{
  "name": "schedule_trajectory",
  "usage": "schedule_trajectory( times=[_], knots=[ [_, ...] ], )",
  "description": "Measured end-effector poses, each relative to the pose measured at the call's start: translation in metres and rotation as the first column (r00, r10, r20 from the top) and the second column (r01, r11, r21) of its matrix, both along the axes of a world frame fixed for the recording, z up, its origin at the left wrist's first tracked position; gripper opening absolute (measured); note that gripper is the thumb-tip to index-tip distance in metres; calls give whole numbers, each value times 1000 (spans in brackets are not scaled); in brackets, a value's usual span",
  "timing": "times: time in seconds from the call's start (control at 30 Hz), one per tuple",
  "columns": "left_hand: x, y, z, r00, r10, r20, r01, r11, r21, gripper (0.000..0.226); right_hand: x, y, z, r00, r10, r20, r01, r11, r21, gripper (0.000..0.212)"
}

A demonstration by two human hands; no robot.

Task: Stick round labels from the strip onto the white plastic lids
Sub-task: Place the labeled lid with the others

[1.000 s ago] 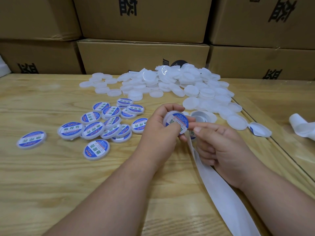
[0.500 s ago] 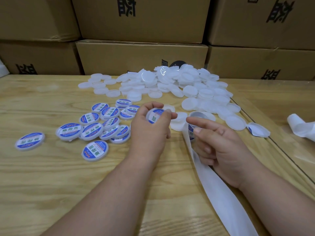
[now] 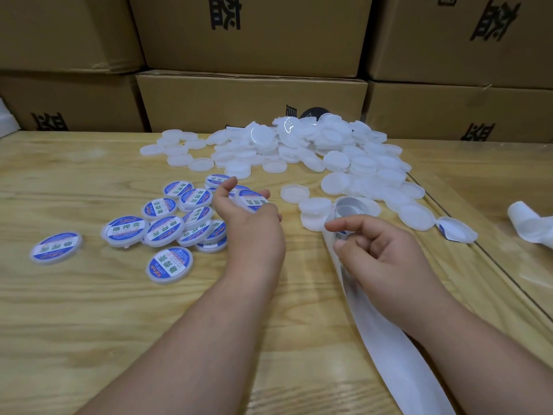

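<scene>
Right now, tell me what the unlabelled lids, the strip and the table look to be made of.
Unlabelled lids: translucent white plastic, going by the milky, slightly see-through rims and soft sheen.
Strip: probably glossy release paper; thin, smooth, white, bending under the right hand.
Table: light wood or wood-look laminate, with visible grain; a clear sheet with faint glare seems to cover it.
</scene>
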State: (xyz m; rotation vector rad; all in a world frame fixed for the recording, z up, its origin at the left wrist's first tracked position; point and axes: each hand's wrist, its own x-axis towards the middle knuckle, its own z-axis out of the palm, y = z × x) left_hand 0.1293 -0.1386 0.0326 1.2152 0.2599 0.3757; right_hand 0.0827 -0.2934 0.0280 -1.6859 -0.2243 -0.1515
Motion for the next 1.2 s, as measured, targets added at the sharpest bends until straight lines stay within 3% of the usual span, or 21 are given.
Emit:
schedule_trajectory(
  times=[0.1,0.27,0.33,0.4,0.5,0.6,0.67,0.77,0.93,1.2],
  knots=[
    [1,-1,1,999,35,12,-35,999,-6,70,1,-1,-1,999,-20,43,23,997,-72,31],
    [0,-3,2,998,9,56,-7,999,-41,67,2,-1,-2,997,-19,81,31,989,-147,28],
    [0,-3,0,999,-9,53,9,1000,-4,60,2,-2,-3,996,-21,91,36,985,-168,27],
    [0,-4,-4,998,-43,45,37,991,131,43,2,-3,-3,993,-21,112,44,977,-210,27],
    [-4,-10,-10,980,-201,-13,181,854,487,36,2,-3,-3,991,-20,130,52,966,-252,22],
    [-8,-14,-15,927,-361,-99,305,576,759,43,1,-2,-1,990,-27,141,67,954,-291,14],
    [-10,-14,-15,918,-374,-130,296,432,852,49,2,-2,0,983,-71,172,122,944,-306,11],
    [-13,-13,-14,943,-304,-136,235,316,919,47,4,-3,-1,974,-141,179,191,933,-304,8],
    [-13,-13,-16,966,-186,-181,219,209,953,33,5,-5,-4,969,-212,125,242,913,-328,16],
    [-8,-16,-24,982,-108,-157,175,183,967,22,9,-6,-5,969,-230,91,246,940,-238,30]
  ],
)
